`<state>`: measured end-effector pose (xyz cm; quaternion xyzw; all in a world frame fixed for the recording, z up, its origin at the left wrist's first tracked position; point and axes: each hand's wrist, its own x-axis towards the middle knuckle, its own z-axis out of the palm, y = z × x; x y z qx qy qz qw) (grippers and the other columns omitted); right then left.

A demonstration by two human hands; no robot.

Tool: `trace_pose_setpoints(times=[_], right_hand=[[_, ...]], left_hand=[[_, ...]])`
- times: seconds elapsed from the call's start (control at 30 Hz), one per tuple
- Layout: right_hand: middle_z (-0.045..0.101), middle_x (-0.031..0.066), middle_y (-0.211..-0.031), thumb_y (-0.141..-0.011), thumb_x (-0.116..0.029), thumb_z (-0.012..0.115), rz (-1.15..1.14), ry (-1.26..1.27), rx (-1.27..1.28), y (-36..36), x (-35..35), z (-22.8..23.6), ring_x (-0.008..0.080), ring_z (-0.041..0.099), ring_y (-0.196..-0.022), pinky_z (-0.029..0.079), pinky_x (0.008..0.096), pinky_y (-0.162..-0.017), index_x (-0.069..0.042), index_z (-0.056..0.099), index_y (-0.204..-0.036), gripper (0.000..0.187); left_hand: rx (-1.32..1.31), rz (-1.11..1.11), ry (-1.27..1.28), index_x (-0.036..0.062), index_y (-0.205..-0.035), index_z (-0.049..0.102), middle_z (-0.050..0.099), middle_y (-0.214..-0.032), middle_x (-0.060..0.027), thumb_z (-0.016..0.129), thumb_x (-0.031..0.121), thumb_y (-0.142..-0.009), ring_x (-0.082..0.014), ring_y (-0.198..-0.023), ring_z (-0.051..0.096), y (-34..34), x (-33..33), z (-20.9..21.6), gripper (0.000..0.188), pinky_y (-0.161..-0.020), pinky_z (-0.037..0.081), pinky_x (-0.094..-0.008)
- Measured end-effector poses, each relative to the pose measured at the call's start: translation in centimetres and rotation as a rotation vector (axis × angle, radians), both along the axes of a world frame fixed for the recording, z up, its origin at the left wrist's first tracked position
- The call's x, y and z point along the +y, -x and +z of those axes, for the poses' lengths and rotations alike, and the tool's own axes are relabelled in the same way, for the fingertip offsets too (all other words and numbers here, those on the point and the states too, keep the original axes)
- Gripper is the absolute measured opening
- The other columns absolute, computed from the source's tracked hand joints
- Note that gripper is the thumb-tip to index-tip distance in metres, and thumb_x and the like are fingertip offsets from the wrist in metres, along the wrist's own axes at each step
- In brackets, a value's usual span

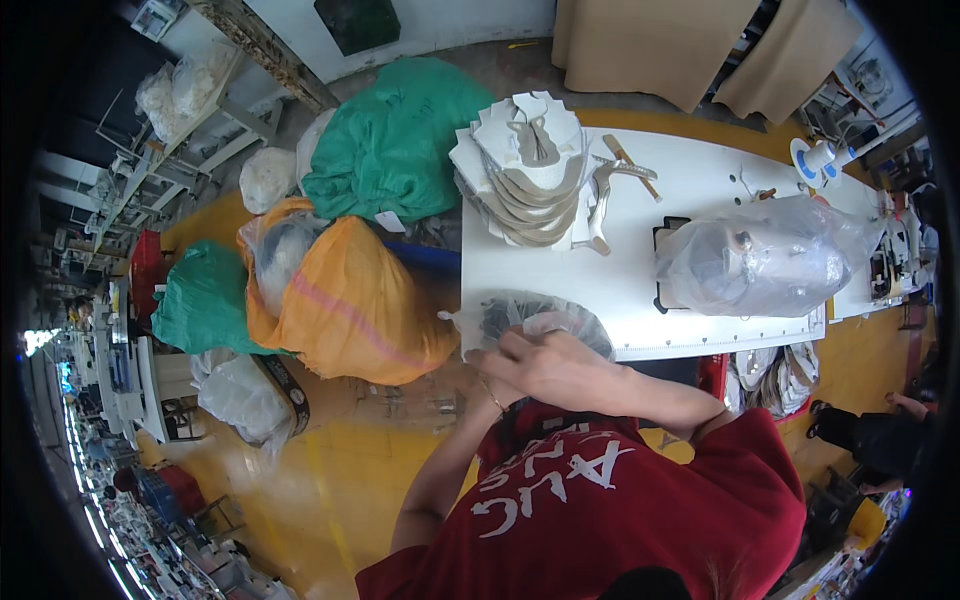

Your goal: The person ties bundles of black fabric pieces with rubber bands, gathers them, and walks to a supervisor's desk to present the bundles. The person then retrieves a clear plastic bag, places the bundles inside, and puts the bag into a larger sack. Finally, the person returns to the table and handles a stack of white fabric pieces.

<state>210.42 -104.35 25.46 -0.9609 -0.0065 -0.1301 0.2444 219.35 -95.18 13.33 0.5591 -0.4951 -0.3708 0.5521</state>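
A clear plastic bag [590, 322] with dark contents lies at the near left corner of the white table [630, 290]. My right hand [562, 368] is at the bag's near side, its fingers curled and closed on the plastic. Close against it on the left is my left hand [490, 370], also closed and partly covered by the right. What the left fingers grip is hidden. A twisted end of the bag sticks out past the table's left edge.
Stacked white and grey cut pieces [540, 190] stand at the back left of the table, beside a curved grey piece [602, 200]. A plastic-covered machine [750, 260] sits to the right. Orange [350, 300] and green sacks [400, 140] crowd the floor left of the table.
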Motion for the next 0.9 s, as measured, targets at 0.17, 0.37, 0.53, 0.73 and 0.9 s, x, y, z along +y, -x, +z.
trace_pose_setpoints(times=[0.17, 0.37, 0.53, 0.73, 0.9], right_hand=[[0.06, 0.0109, -0.094, -0.082, -0.024, 0.069, -0.052, -0.166, -0.123, 0.0, -3.1, 1.6, 0.0261, 0.063, -0.081, 0.052, 0.037, -0.064, -0.007, 0.064, -0.111, 0.034], [0.061, 0.0121, -0.091, -0.082, -0.017, 0.072, -0.19, -0.653, 0.085, 1.4, -6.6, -1.7, 0.0218, 0.059, -0.078, 0.047, 0.0306, -0.066, 0.0, 0.067, -0.104, 0.028], [0.058, 0.0117, -0.071, -0.086, -0.01, 0.067, -0.426, -0.68, -0.081, 1.9, -4.6, -4.1, 0.0214, 0.056, -0.065, 0.045, 0.0286, -0.061, 0.003, 0.068, -0.09, 0.014], [0.061, 0.0048, -0.097, -0.072, -0.018, 0.074, 0.001, -0.049, -0.292, 3.2, -1.5, -3.0, 0.0212, 0.061, -0.085, 0.046, 0.036, -0.069, -0.011, 0.063, -0.085, 0.019], [0.058, 0.0061, -0.117, -0.063, -0.034, 0.085, -0.107, -0.415, -0.272, 2.8, -1.3, -4.8, 0.0345, 0.053, -0.109, 0.039, 0.0476, -0.092, -0.01, 0.059, -0.109, 0.058]], left_hand=[[0.266, -0.152, -0.244, 0.0044, -0.132, 0.041, 0.054, -0.111, -0.0076, 0.061, 0.03, -0.092, -0.0176, -0.093, 0.058, -2.3, 1.3, 1.3, 0.051, -0.078, 0.049, -0.0286], [0.436, -0.254, -0.476, 0.005, -0.113, 0.055, 0.058, -0.086, -0.0009, 0.035, 0.051, -0.1, -0.007, -0.059, 0.056, -2.9, 0.8, 4.7, 0.051, -0.048, 0.045, -0.0221], [0.78, -0.024, -0.447, 0.0048, -0.119, 0.054, 0.06, -0.094, -0.0024, 0.038, 0.044, -0.102, -0.0092, -0.066, 0.059, -2.9, 0.1, 3.4, 0.046, -0.053, 0.048, -0.0229], [0.978, -0.296, -0.465, 0.0041, -0.128, 0.051, 0.061, -0.113, -0.0055, 0.05, 0.027, -0.099, -0.0111, -0.097, 0.06, -4.2, 0.9, 2.3, 0.037, -0.077, 0.051, -0.0248], [0.811, -0.304, -0.232, 0.0029, -0.106, 0.056, 0.058, -0.103, -0.0014, 0.071, 0.006, -0.081, -0.0086, -0.1, 0.054, -3.3, 0.9, 2.6, 0.029, -0.086, 0.046, -0.0235]])
